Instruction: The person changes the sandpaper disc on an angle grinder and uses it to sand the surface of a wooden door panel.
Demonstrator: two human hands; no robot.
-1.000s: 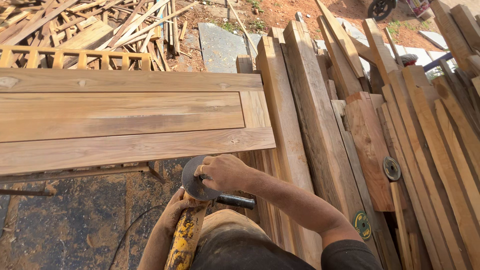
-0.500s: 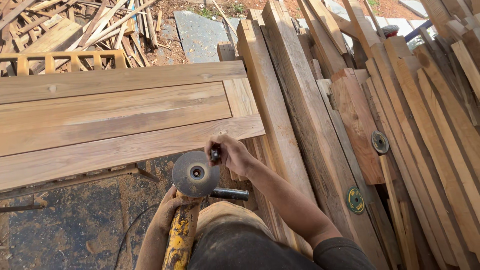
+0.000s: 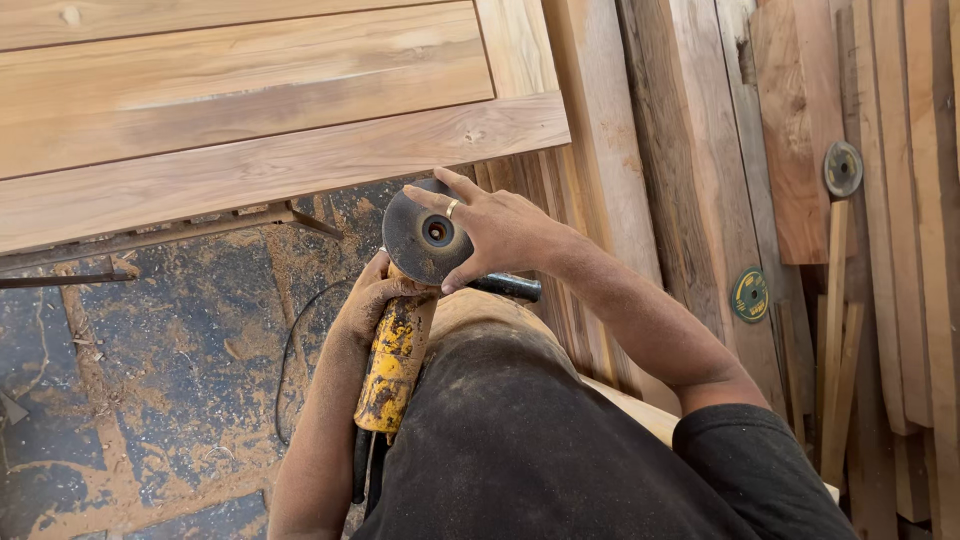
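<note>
A person grips a yellow angle grinder (image 3: 395,365) over a sawdust-strewn floor (image 3: 150,380) at an outdoor woodworking yard. The grinder's long axis runs near upright in the view, tilted slightly right, its head pointing away from the person toward a wooden door panel (image 3: 250,120) lying flat above, its tail toward the person's lap, where a black cord (image 3: 285,370) loops off across the floor. The left hand (image 3: 370,300) is wrapped closed around the upper part of the yellow body, just below the head. The right hand (image 3: 500,235) lies spread over the dark round disc (image 3: 425,235) mounted on the head, fingertips touching the disc's face and rim, a ring on one finger; the disc's centre hole shows bare. A black side handle (image 3: 505,287) sticks out to the right beneath that hand. To the right, long planks (image 3: 690,170) lie stacked side by side; a green-labelled disc (image 3: 749,295) and a grey disc (image 3: 843,168) rest on them, well apart from the grinder.
</note>
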